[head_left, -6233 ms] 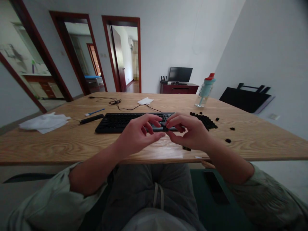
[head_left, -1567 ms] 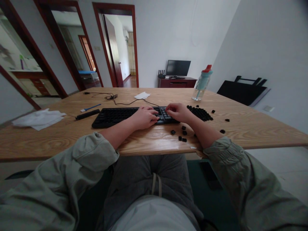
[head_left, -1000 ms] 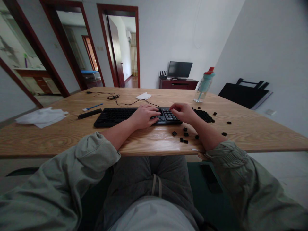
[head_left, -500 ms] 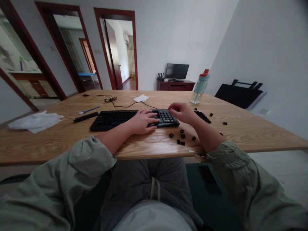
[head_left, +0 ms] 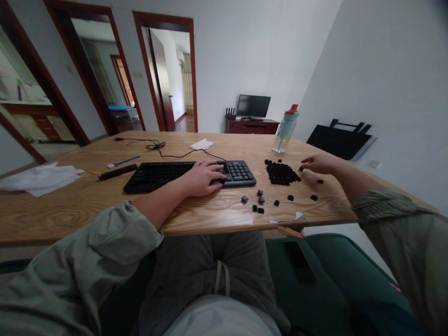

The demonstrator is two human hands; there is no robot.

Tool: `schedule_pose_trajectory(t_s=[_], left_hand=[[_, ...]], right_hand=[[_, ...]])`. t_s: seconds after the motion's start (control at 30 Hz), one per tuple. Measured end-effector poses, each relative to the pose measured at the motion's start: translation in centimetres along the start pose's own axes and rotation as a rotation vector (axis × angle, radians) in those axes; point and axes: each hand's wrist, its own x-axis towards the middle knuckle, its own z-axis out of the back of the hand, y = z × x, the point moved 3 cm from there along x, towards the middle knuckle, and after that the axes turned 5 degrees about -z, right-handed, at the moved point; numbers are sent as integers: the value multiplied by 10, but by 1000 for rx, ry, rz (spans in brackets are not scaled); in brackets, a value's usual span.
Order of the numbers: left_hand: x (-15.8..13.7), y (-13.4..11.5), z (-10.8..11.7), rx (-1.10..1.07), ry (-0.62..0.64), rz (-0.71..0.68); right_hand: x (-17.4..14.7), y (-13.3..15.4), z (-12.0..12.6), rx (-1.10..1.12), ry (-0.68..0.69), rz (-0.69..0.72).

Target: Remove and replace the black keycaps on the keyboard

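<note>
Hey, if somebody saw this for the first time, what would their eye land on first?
Probably the black keyboard on the wooden table, with the left hand resting on it. Right of it sits a tight cluster of small black pieces, with the right hand at a single loose piece beside it. Then there's the clear bottle with a red-topped lid, standing behind the cluster.

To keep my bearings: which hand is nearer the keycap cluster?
Right. The right hand is just right of the keycap cluster, at a loose keycap; the left hand lies farther left, on the keyboard.
</note>
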Motion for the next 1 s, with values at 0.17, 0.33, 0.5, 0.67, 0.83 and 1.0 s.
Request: schedule_pose_trajectory(t_s=[0.17,0.33,0.5,0.67,0.83,1.0], left_hand=[[-2,9,14,-117,-242,-21],[-3,20,22,-362,-393,122],[5,13,13,-856,-427,245],[10,-2,10,-1129,-484,192],[13,-6,13,-1020,-557,201],[17,-7,13,-937,-568,236]], right_hand=[[0,1,-21,138,31,-66],[-17,48,0,347,-141,56],[-91,165,13,1011,-214,594],[-122,227,-2,1265,-15,732],[-113,226,-11,1313,12,719],[-111,228,-20,1201,-38,676]])
